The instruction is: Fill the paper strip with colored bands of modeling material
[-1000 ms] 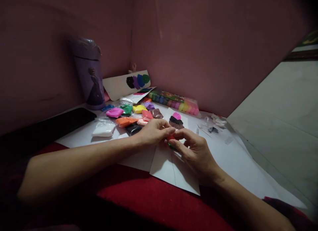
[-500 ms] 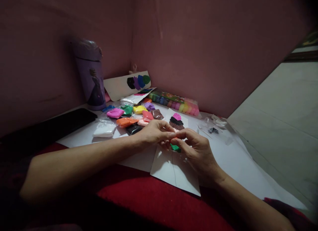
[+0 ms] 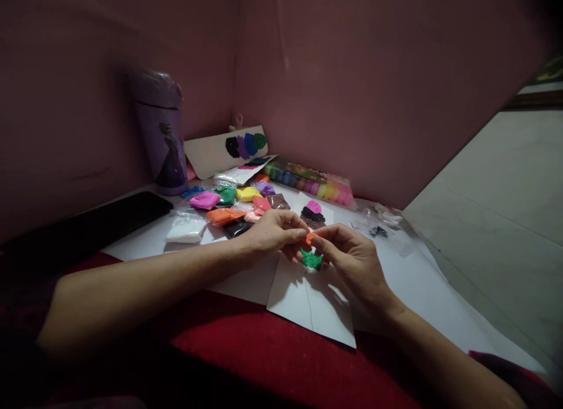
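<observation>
A small lump of orange modelling clay [image 3: 311,238] is pinched between the fingertips of both hands. My left hand [image 3: 279,232] grips it from the left, my right hand [image 3: 349,251] from the right, thumb and forefinger closed on it. Just beneath is a white card [image 3: 310,303] with a thin drawn line running down its near part. On the card lie a green clay patch [image 3: 311,259] and, farther up, brown, black and pink patches [image 3: 314,207]. My fingers partly hide the card's middle.
Several bags of coloured clay, one of them orange [image 3: 223,215], lie to the left. Behind them stand a purple tumbler [image 3: 160,139] and a painted card [image 3: 220,151]. A long clay pack [image 3: 308,180] rests by the wall. Clear plastic [image 3: 382,233] lies right; a dark flat object [image 3: 118,218] lies left.
My right hand has shifted slightly right, so my fingertips are a little farther apart. More of the orange clay and the green patch now shows.
</observation>
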`<state>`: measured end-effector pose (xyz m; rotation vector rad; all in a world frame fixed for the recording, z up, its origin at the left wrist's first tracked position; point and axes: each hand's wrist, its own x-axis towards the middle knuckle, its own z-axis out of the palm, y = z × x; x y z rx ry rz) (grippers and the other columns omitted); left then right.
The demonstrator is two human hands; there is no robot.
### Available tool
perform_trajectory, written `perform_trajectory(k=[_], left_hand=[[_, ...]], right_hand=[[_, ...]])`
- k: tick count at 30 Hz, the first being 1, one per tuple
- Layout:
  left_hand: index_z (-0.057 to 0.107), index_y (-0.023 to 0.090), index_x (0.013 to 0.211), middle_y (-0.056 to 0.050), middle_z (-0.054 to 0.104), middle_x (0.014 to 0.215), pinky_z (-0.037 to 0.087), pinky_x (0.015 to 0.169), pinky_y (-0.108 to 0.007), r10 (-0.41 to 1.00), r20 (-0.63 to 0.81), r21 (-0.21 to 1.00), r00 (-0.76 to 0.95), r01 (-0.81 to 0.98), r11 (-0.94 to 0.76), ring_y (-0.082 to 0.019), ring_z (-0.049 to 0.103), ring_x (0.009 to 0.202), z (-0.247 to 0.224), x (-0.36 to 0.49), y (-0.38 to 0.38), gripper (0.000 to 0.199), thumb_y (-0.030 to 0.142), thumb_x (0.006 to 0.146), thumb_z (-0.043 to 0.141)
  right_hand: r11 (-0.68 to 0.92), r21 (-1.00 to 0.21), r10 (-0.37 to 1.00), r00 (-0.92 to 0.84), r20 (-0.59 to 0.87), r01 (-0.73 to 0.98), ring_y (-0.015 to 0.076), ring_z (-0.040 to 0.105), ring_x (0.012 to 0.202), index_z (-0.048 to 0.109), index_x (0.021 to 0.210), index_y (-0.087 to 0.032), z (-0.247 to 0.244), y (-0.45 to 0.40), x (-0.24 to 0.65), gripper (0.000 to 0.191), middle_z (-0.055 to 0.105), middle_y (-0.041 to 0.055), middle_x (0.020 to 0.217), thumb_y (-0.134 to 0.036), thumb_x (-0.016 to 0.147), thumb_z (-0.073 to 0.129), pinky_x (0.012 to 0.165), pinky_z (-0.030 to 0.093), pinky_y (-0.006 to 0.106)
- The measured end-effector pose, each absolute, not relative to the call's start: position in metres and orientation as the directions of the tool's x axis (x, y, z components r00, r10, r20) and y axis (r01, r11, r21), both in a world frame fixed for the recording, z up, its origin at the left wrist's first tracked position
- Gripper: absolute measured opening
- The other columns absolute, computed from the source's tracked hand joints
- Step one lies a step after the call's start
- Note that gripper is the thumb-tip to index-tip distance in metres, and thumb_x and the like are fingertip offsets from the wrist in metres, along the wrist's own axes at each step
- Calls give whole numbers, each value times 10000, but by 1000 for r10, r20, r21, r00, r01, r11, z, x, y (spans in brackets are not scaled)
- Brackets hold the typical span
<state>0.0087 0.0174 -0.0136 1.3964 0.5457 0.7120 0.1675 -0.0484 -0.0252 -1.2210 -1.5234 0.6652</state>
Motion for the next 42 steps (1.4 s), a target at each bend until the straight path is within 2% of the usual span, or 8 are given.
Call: perform_trajectory(k=[5,10,16,22,27,32,42], left_hand=[[588,80,777,-29,630,637,474,488,-206,706,98,989,701,-147,8,-80,584,486,-15,7,17,143,195,749,668],[564,99,761,-16,618,610,472,497,-218,701,52,993,711,-112,40,-86,582,482,-17,7,16,200,263,744,677],[533,102,750,-25,621,600,466,493,-214,700,55,994,712,-103,27,-93,588,482,-15,8,16,203,252,743,669],[496,125,873,-8,615,558,443,472,-215,729,68,993,681,-118,17,-111,586,464,-16,7,15,247,244,744,670],[502,122,858,22,581,520,384,457,-185,740,125,988,661,-147,-35,-81,536,430,-16,8,14,292,259,701,707],[519,114,824,20,573,532,380,472,-191,743,106,993,661,-105,-49,-73,519,440,-15,9,13,211,213,717,672],[542,107,788,-11,593,593,398,486,-206,735,115,993,668,-101,-64,-84,543,494,-13,9,13,188,247,740,658]], right_hand=[[300,-912,945,47,325,279,116,547,558,630,774,-165,-23,-48,166,205,628,10,661,-368,778,659,467,449,228],[344,-890,930,17,366,299,119,549,575,623,783,-168,-24,-50,165,187,634,14,674,-354,803,637,479,443,232],[386,-831,908,-8,418,400,122,556,592,634,804,-183,-27,-52,166,130,647,12,695,-309,829,615,520,446,241],[425,-746,891,-90,446,513,173,637,726,641,881,-200,-26,-54,168,118,686,54,830,-296,855,577,662,505,309],[438,-652,873,-122,472,619,177,617,696,633,863,-200,-21,-56,163,124,680,51,795,-316,820,624,646,488,313],[462,-565,848,-154,507,683,168,589,670,621,879,-200,-20,-58,161,87,669,48,792,-275,838,603,633,459,305],[475,-569,845,-169,507,671,191,611,765,626,903,-191,-21,-57,163,141,652,68,837,-252,900,498,715,471,330]])
